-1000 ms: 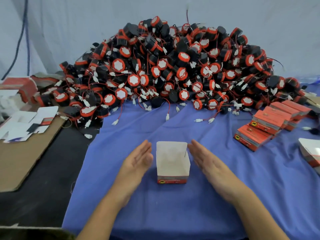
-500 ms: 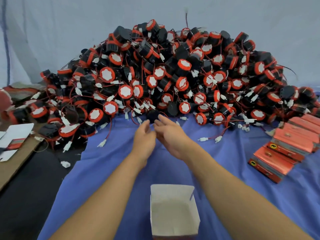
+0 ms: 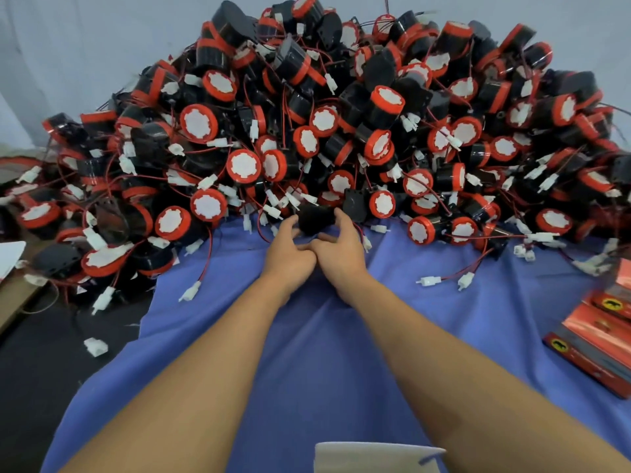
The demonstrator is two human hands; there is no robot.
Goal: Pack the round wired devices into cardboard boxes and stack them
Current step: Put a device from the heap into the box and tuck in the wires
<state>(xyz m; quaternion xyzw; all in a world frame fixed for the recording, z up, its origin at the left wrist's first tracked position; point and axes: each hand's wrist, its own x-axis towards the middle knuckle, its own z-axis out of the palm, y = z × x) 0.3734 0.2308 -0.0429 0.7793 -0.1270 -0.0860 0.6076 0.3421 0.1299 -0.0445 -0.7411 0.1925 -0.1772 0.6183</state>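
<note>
My left hand (image 3: 290, 256) and right hand (image 3: 339, 249) both curl round one black round plastic wired device (image 3: 316, 218) at the foot of the red-and-black heap (image 3: 341, 114). It looks rigid and light — I'd grip the body, as thin wires may snag. The red cardboard boxes (image 3: 587, 331) show a yellow animal emblem — no legible writing.

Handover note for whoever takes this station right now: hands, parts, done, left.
Hands: left hand and right hand together grip one black device at the near foot of the pile.
Parts: open box sits on the blue cloth at the frame's bottom edge, its inside out of view.
Done: closed red boxes lie in a row on the right.
Left: pull the device free, box it, close, stack; most of the pile is unpacked.
</note>
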